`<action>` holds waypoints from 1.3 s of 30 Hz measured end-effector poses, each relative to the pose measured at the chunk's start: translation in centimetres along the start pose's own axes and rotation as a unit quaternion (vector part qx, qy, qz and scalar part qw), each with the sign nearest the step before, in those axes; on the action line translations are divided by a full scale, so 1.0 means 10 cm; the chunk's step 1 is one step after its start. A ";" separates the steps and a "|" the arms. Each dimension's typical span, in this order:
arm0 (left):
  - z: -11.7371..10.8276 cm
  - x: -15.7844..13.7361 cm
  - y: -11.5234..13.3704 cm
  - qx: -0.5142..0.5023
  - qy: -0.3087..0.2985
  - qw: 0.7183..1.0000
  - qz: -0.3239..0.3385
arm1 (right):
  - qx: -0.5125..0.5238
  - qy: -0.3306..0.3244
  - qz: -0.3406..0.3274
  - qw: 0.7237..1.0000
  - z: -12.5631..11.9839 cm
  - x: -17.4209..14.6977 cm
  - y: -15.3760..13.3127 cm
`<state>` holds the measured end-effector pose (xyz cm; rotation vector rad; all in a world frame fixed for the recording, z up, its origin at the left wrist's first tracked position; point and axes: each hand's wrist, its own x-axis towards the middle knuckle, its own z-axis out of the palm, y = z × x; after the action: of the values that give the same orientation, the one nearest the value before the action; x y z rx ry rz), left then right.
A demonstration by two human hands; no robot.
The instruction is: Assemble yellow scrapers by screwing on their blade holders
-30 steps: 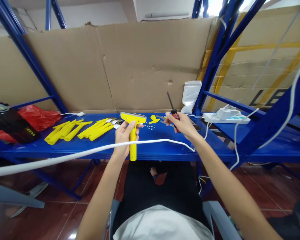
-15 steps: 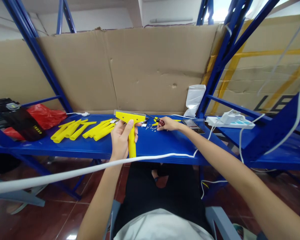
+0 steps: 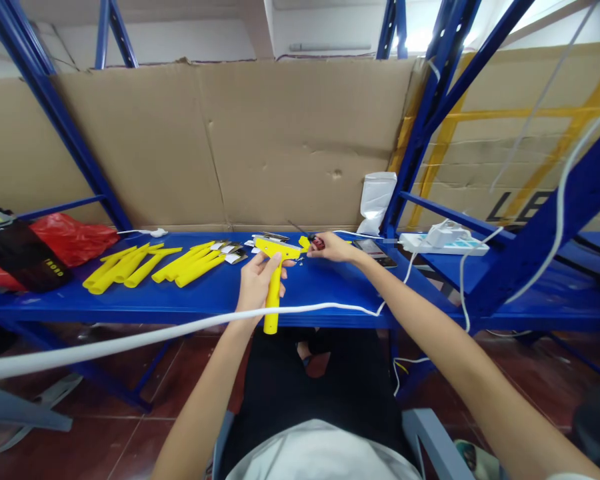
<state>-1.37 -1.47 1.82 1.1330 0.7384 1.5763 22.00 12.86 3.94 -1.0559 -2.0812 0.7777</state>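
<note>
Clearly, left fingers wrap the yellow scraper.

Pale plain top — black trousers — bare forearms.

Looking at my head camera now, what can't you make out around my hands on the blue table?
All in the head view:
Screwdriver: the right hand covers part of its handle; its tip is too small to tell the shape.
Yellow T-shaped tool: the left hand and white cable hide parts of its handle.
Small bits: too small to identify.
Black container: cut off by the left edge.
</note>
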 end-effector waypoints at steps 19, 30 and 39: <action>0.05 0.00 -0.19 0.038 -0.024 0.998 -0.032 | 0.190 0.158 -0.051 0.968 0.12 -0.81 -0.89; 0.02 0.05 -0.25 0.036 0.012 0.998 -0.048 | 0.085 -0.040 0.052 0.994 0.23 -0.34 -0.74; 0.01 0.07 -0.24 0.017 0.022 0.998 -0.051 | 0.183 -0.167 0.116 0.962 0.14 -0.08 -0.58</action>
<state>-0.46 -0.14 -0.03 1.0717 0.8414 1.5116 18.70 9.04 7.14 -1.0219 -1.9865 1.4846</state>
